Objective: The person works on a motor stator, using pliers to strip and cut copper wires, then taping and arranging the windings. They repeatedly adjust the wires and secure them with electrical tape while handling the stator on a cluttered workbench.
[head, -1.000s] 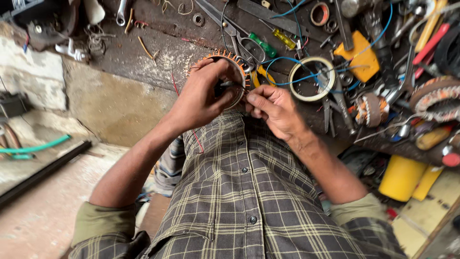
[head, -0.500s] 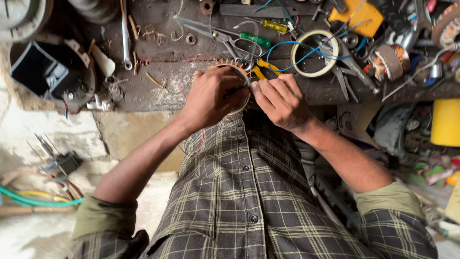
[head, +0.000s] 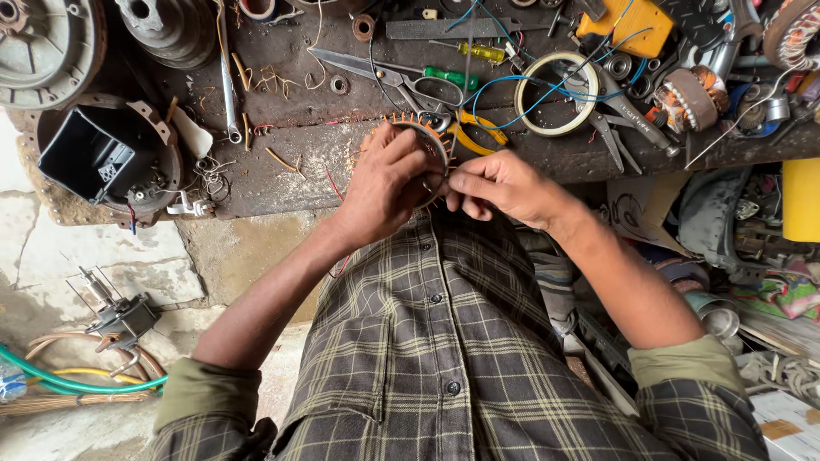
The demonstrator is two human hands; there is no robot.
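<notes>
Dark, grimy surface [head: 282,183] across the top of the view, crowded with tools and parts. At its near edge, centre, a round stator ring [head: 431,141] with orange-tipped teeth, mostly hidden behind the left hand [head: 389,183]. Left fingers [head: 401,154] curled closed over the ring's rim, gripping it. Right hand [head: 504,183] just beside, fingers [head: 461,183] pinched together at the ring's lower right edge; whether on a wire or the ring itself, cannot tell. Both hands touching or nearly so over the ring.

Far left: large grey metal housing [head: 43,43] and a black open casing [head: 102,154] resting on the surface corner. Behind the ring: long scissors [head: 384,77], green-handled screwdriver [head: 453,78], yellow-handled pliers [head: 474,128]. Right of those: roll of pale tape [head: 555,104] threaded by a blue wire [head: 512,107], orange box [head: 628,26] at the top edge, copper-wound coil [head: 688,98] further right. Wrench [head: 226,85] upright left of centre.

Little bare room: only a scuffed strip along the near edge, left of the hands. Below the edge, stone floor on the left with a green hose [head: 68,382]; cluttered shelves on the right.
</notes>
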